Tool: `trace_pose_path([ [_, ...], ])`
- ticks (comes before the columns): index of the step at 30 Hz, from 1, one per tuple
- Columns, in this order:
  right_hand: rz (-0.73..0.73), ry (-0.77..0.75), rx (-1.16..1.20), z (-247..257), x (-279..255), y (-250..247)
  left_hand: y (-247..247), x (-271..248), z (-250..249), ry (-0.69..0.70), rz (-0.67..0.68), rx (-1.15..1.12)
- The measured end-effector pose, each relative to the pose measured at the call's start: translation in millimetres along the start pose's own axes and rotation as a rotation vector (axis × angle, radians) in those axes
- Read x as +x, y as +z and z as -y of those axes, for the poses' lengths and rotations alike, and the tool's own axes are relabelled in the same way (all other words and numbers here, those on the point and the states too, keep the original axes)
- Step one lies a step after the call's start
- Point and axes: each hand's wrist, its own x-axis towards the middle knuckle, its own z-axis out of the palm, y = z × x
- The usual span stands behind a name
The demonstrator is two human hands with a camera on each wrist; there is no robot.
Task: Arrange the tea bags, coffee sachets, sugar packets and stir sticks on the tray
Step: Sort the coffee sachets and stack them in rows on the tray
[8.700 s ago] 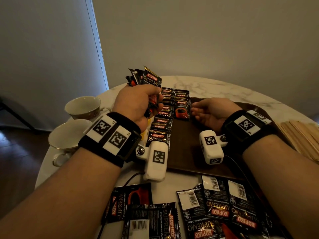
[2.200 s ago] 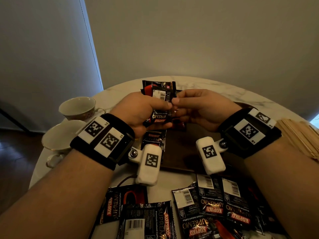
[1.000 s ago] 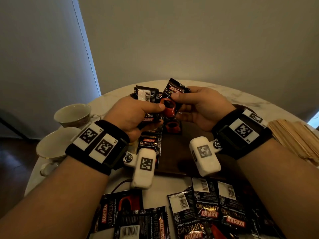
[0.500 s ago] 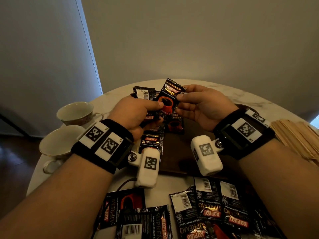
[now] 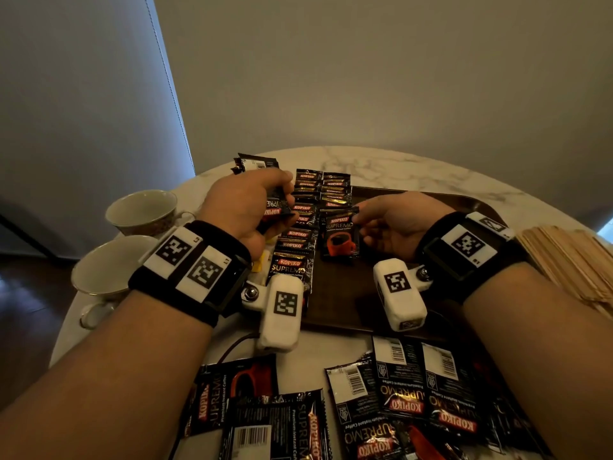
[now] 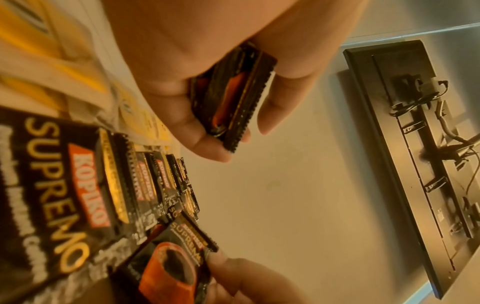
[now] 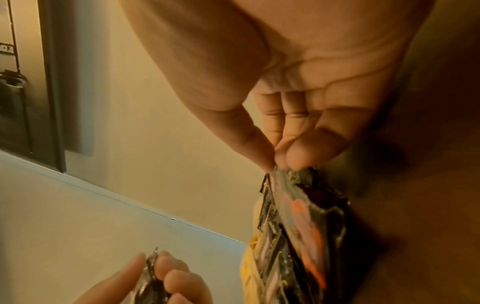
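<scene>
Nearest the camera, loose coffee sachets (image 5: 391, 406) lie scattered on the marble table (image 5: 414, 167), just short of the dark tray (image 5: 345, 293). Above the tray's near half, the right hand (image 5: 394, 224) pinches the upper right corner of a single sachet (image 5: 340, 239) between thumb and fingertips at the near end of the right row of sachets (image 5: 335, 190), while the left hand (image 5: 245, 207) has its fingers curled round a small stack of sachets (image 5: 277, 209) above the left row (image 5: 293, 247). Off to the sides sit two cups (image 5: 142, 210) on the left and a pile of wooden stir sticks (image 5: 570, 254) on the right.
</scene>
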Motion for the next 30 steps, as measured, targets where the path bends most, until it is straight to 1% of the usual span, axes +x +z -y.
trace_pose_path([
  [11, 0.001, 0.007, -0.062, -3.3, 3.3, 2.3, 0.1, -2.9, -2.2, 0.000, 0.008, -0.003],
  [16, -0.033, 0.009, -0.089, 1.0, 0.4, 0.8, -0.7, -2.2, -2.7, 0.004, 0.015, -0.008],
  [20, -0.026, -0.001, -0.134, 3.3, -3.2, -1.2, -1.8, -2.1, -3.0, -0.015, 0.034, -0.038],
  [24, -0.002, -0.011, -0.148, 4.7, -5.4, 0.6, -1.4, -4.2, -3.4, -0.019, 0.025, -0.046],
  [27, -0.011, -0.035, -0.156, 5.6, -5.5, 0.2, 0.1, -7.2, -3.2, -0.038, 0.052, -0.058],
  [30, -0.009, -0.129, -0.161, 9.7, -9.4, 3.6, 2.5, -10.0, -3.7, -0.051, 0.087, -0.045],
])
